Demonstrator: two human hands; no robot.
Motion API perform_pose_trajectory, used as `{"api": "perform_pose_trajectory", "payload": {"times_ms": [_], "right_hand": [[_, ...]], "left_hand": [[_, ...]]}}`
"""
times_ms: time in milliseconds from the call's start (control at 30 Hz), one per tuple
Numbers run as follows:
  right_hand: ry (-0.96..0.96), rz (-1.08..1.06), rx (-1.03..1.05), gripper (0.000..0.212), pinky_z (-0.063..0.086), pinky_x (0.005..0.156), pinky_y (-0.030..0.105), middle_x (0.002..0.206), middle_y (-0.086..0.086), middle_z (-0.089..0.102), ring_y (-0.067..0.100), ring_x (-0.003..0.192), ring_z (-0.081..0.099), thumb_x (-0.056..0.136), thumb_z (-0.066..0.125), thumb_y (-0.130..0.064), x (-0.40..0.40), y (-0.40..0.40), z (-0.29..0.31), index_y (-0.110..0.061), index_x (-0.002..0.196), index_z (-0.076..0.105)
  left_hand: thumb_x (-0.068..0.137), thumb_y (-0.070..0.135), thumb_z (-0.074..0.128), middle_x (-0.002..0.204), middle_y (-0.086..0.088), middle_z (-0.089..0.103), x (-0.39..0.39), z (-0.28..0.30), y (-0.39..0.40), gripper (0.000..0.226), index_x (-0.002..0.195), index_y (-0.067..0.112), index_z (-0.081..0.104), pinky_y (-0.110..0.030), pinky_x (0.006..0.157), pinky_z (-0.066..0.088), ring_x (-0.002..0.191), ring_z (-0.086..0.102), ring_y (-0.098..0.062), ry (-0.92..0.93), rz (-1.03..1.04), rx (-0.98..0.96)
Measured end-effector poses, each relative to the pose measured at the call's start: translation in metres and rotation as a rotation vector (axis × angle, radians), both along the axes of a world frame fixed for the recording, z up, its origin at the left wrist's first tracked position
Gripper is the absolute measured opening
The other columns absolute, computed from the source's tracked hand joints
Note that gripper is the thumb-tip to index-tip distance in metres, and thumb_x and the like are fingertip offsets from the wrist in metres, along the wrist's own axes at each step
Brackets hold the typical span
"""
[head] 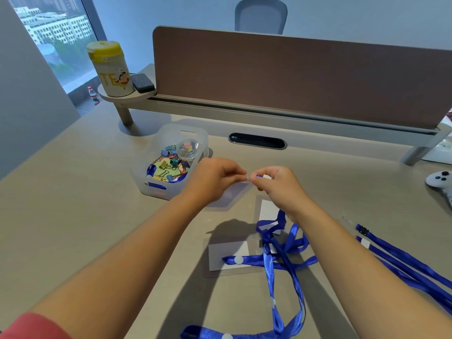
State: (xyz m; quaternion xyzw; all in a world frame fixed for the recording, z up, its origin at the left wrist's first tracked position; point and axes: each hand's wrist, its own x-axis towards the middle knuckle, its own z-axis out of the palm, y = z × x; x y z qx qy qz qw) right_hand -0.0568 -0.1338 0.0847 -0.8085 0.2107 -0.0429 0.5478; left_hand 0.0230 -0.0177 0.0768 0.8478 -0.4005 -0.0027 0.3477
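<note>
Above the desk, my left hand point(215, 178) pinches the top edge of a clear badge sleeve point(228, 195) that hangs below its fingers. My right hand point(275, 184) pinches the clip end of a blue lanyard point(281, 217), right against the left fingertips. The strap drops from under my right wrist to the desk. Below the hands lie two more clear badge holders with white cards, one point(228, 256) with a blue strap across it, the other point(267, 210) partly hidden by my right hand. Tangled blue straps point(286, 272) run toward the near edge.
A translucent bin point(156, 189) of coloured binder clips holds a small clear jar point(187, 149), left of my hands. More blue lanyards point(406, 263) lie at the right. A white game controller point(440, 182) sits far right. A wipes canister point(110, 68) and an eraser point(143, 82) stand on the shelf.
</note>
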Motion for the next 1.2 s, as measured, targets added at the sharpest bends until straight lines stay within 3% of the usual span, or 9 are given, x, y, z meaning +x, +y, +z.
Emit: {"api": "perform_pose_trajectory", "payload": {"times_ms": [200,433,533,600,767,933,1000,1067,1200], "right_hand": [[0.019,0.026,-0.013,0.024,0.039,0.064,0.019,0.074,-0.002,0.052,0.004,0.067,0.046,0.090,0.053,-0.017,0.000,0.000,-0.002,-0.001,0.104,0.063],[0.023,-0.012,-0.012,0.019,0.041,0.057,0.018,0.065,-0.002,0.055,0.008,0.058,0.050,0.091,0.049,-0.013,0.005,0.005,-0.006,-0.002,0.103,0.059],[0.007,-0.023,0.067,0.010,0.042,0.055,0.018,0.066,-0.001,0.057,0.009,0.058,0.052,0.092,0.047,-0.010,0.007,0.007,-0.005,-0.009,0.087,0.055],[-0.020,-0.041,0.133,0.018,0.044,0.050,0.016,0.066,0.000,0.057,0.010,0.056,0.052,0.092,0.046,-0.009,0.009,0.008,-0.004,-0.013,0.076,0.053],[-0.112,-0.099,0.186,0.028,0.047,0.047,0.013,0.063,0.002,0.057,0.011,0.056,0.055,0.091,0.046,-0.005,0.015,0.012,-0.003,-0.015,0.065,0.051],[-0.191,-0.111,0.150,0.026,0.050,0.053,0.013,0.063,-0.001,0.058,0.008,0.056,0.057,0.091,0.048,-0.007,0.018,0.016,-0.006,-0.017,0.067,0.050],[-0.207,-0.120,0.231,0.026,0.052,0.054,0.011,0.066,0.000,0.060,0.009,0.059,0.058,0.091,0.047,-0.007,0.018,0.014,-0.005,-0.016,0.068,0.052],[-0.192,-0.117,0.305,0.023,0.053,0.057,0.011,0.069,0.001,0.061,0.010,0.062,0.060,0.092,0.047,-0.009,0.020,0.010,-0.003,-0.015,0.071,0.054],[-0.172,-0.137,0.516,0.023,0.054,0.059,0.014,0.072,0.005,0.062,0.012,0.065,0.060,0.094,0.044,-0.010,0.025,0.005,0.006,-0.012,0.075,0.056]], "left_hand": [[0.083,0.012,0.057,0.100,-0.017,0.070,0.001,0.001,0.001,0.022,0.100,0.002,0.066,-0.011,0.069,0.042,0.082,0.056,-0.012,0.131,-0.025,-0.015],[0.086,0.015,0.053,0.103,-0.017,0.069,0.000,-0.001,0.000,0.023,0.102,0.002,0.064,-0.023,0.079,0.041,0.093,0.062,-0.026,-0.021,-0.038,0.055],[0.087,0.014,0.053,0.098,-0.019,0.070,-0.001,-0.003,0.001,0.022,0.099,0.000,0.064,-0.022,0.075,0.039,0.088,0.062,-0.027,-0.099,-0.023,0.014],[0.087,0.013,0.053,0.094,-0.021,0.070,-0.002,-0.004,-0.001,0.021,0.095,-0.002,0.065,-0.023,0.071,0.038,0.080,0.060,-0.024,-0.090,0.023,-0.059],[0.086,0.010,0.053,0.079,-0.017,0.066,-0.003,-0.006,-0.008,0.018,0.088,-0.002,0.066,-0.014,0.060,0.037,0.072,0.053,-0.017,0.095,0.136,-0.207],[0.085,0.006,0.053,0.068,-0.009,0.058,0.004,-0.006,-0.013,0.017,0.083,-0.006,0.064,-0.025,0.063,0.047,0.062,0.056,-0.014,0.353,0.191,-0.329],[0.086,0.006,0.051,0.065,-0.003,0.057,0.006,-0.004,-0.013,0.018,0.088,-0.008,0.062,-0.013,0.059,0.050,0.057,0.058,-0.001,0.477,0.158,-0.362],[0.088,0.009,0.049,0.069,0.000,0.057,0.008,-0.002,-0.012,0.020,0.094,-0.006,0.061,-0.009,0.059,0.049,0.064,0.058,-0.002,0.607,0.135,-0.394],[0.085,0.007,0.053,0.084,0.002,0.059,0.010,0.000,-0.008,0.023,0.107,0.000,0.056,-0.020,0.076,0.049,0.085,0.056,-0.013,0.689,0.086,-0.421]]}}
